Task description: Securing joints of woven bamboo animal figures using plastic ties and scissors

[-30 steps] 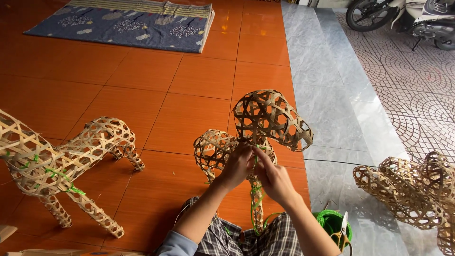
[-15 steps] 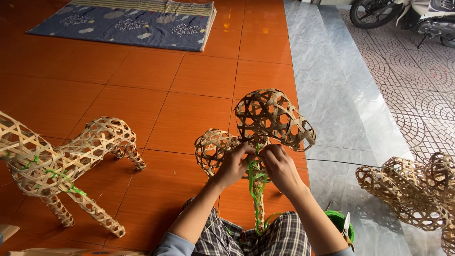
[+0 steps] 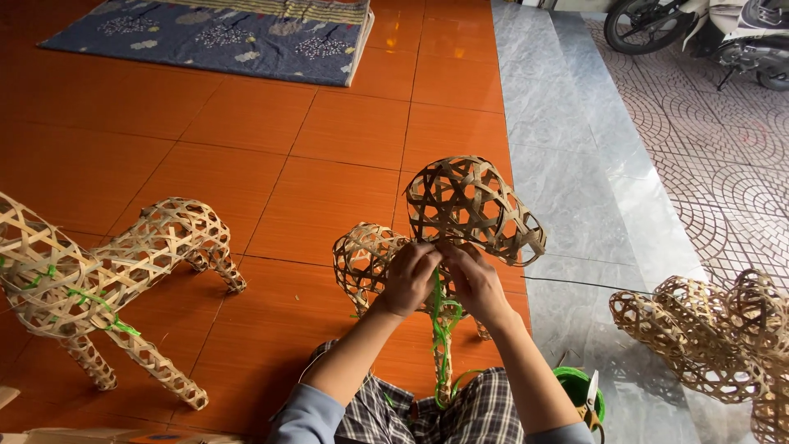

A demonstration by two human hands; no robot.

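A woven bamboo animal figure stands in front of me, its openwork head raised above its body. My left hand and my right hand meet at the neck just under the head, fingers pinched on a green plastic strip that hangs down between my arms. The fingertips are partly hidden behind each other.
A finished woven bamboo animal with green ties stands at the left on the orange tile floor. More woven bamboo pieces lie at the right. A green roll with scissors sits by my right arm. A blue mat and a motorbike are farther off.
My hands have moved up from lower on the neck to just beneath the head. The green strip now hangs down between my arms.
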